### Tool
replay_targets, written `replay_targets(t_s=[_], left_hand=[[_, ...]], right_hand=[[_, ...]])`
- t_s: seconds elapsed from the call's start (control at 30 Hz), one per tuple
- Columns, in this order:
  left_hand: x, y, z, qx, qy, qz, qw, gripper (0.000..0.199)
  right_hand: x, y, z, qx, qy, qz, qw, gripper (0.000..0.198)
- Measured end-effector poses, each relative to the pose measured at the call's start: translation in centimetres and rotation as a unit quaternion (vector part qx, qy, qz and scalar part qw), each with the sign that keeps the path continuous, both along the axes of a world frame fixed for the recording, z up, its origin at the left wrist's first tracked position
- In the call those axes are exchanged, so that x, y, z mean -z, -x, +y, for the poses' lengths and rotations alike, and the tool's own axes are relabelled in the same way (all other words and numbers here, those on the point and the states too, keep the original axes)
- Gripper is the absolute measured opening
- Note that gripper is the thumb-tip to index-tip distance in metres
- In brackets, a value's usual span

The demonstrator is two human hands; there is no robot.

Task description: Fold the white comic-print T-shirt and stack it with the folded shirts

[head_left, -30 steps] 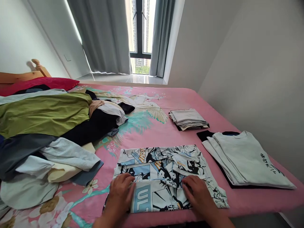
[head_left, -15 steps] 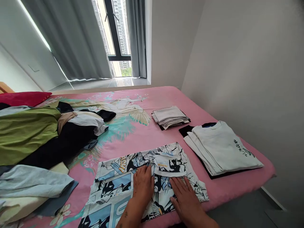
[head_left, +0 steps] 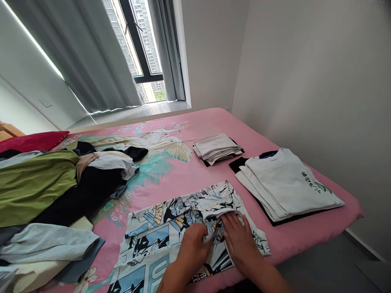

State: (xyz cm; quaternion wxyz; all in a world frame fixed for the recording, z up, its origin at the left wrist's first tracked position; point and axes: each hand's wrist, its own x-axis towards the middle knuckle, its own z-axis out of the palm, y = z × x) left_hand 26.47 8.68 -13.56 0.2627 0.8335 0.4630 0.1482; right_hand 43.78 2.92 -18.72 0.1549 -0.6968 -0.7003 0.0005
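Note:
A comic-print shirt (head_left: 148, 240) in white, black, blue and orange lies partly folded on the near edge of the bed. My left hand (head_left: 194, 247) is closed on a bunched bit of its fabric near the middle. Close by on the right, my right hand (head_left: 238, 240) rests on the shirt with fingers stretched out, the fingertips at the edge of a raised flap. Part of the shirt under both hands is hidden, and its lower end runs out of view.
The bed has a pink flowered sheet (head_left: 165, 181). To the right lies a stack of folded white T-shirts (head_left: 281, 183), with a smaller pile of folded clothes (head_left: 218, 147) behind it. On the left is a heap of loose clothes (head_left: 39, 179) beside a red pillow (head_left: 33, 140).
My left hand has gone from lying flat to gripping the fabric, which is now bunched up. My right hand has slid slightly up towards the flap. The view has tilted a little.

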Motion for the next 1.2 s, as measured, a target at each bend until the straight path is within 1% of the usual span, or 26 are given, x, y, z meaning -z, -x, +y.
replay_targets(t_s=[0.1, 0.17, 0.23, 0.33, 0.43, 0.47, 0.53, 0.57, 0.6, 0.67, 0.73, 0.77, 0.83, 0.93, 1.0, 1.1, 1.17, 1.2], left_hand=[[-1.3, 0.3, -2.2, 0.143, -0.018, -0.049, 0.988, 0.015], [-1.4, 0.7, -3.2, 0.200, -0.031, -0.061, 0.977, 0.015], [-0.8, 1.2, -3.9, 0.230, -0.045, -0.064, 0.970, 0.017], [0.8, 2.0, -4.4, 0.250, -0.068, -0.061, 0.964, 0.021], [1.6, 2.6, -4.8, 0.251, -0.078, -0.080, 0.961, 0.026], [1.6, 2.7, -4.9, 0.248, -0.082, -0.094, 0.961, 0.027], [1.4, 3.0, -5.1, 0.220, -0.080, -0.129, 0.964, 0.025], [1.2, 3.2, -5.2, 0.196, -0.070, -0.145, 0.967, 0.024], [0.9, 3.3, -5.2, 0.163, -0.055, -0.159, 0.972, 0.023], [0.4, 3.5, -4.7, 0.073, -0.010, -0.173, 0.982, 0.018], [0.2, 3.3, -3.7, -0.016, 0.026, -0.160, 0.987, 0.008], [0.1, 3.2, -3.0, -0.053, 0.036, -0.149, 0.987, 0.008], [0.3, 2.7, -1.3, -0.097, 0.041, -0.126, 0.986, 0.017], [1.2, 1.7, 1.4, -0.127, 0.029, -0.088, 0.988, 0.020], [1.9, 1.3, 2.5, -0.140, 0.013, -0.039, 0.989, 0.019], [2.2, 1.8, 2.5, -0.133, -0.019, 0.018, 0.991, 0.020], [1.8, 3.5, 1.8, -0.106, -0.037, 0.038, 0.993, 0.021], [1.5, 4.8, 1.4, -0.093, -0.045, 0.049, 0.993, 0.021]], right_hand=[[-0.1, -1.0, -0.1, 0.015, 0.010, 0.023, 1.000, 0.060], [-0.5, -1.7, -0.2, 0.027, 0.028, 0.058, 0.998, 0.065], [-1.3, -2.2, -0.3, 0.013, 0.050, 0.104, 0.993, 0.061], [-3.1, -2.5, -0.2, -0.024, 0.072, 0.170, 0.982, 0.046], [-4.5, -2.4, 0.4, -0.019, 0.109, 0.202, 0.973, 0.039], [-4.8, -2.3, 0.6, -0.016, 0.130, 0.203, 0.970, 0.036], [-5.2, -2.4, 1.1, -0.016, 0.168, 0.211, 0.963, 0.021], [-5.3, -2.4, 1.3, -0.021, 0.173, 0.226, 0.958, 0.013], [-5.3, -2.6, 1.5, -0.027, 0.165, 0.253, 0.953, 0.011], [-5.4, -2.9, 1.7, -0.022, 0.115, 0.328, 0.937, 0.018], [-5.3, -3.2, 1.9, 0.000, 0.055, 0.387, 0.920, 0.022], [-5.2, -3.3, 2.1, 0.014, 0.034, 0.398, 0.916, 0.023], [-5.0, -3.4, 2.7, 0.035, 0.008, 0.384, 0.923, 0.025], [-4.2, -3.4, 4.2, 0.046, -0.009, 0.321, 0.946, 0.025], [-3.3, -3.4, 5.2, 0.052, 0.005, 0.277, 0.960, 0.026], [-1.8, -3.7, 6.1, 0.060, 0.054, 0.211, 0.974, 0.028], [-1.0, -4.0, 6.1, 0.065, 0.083, 0.179, 0.978, 0.029], [-0.7, -4.2, 6.0, 0.065, 0.085, 0.163, 0.981, 0.030]])
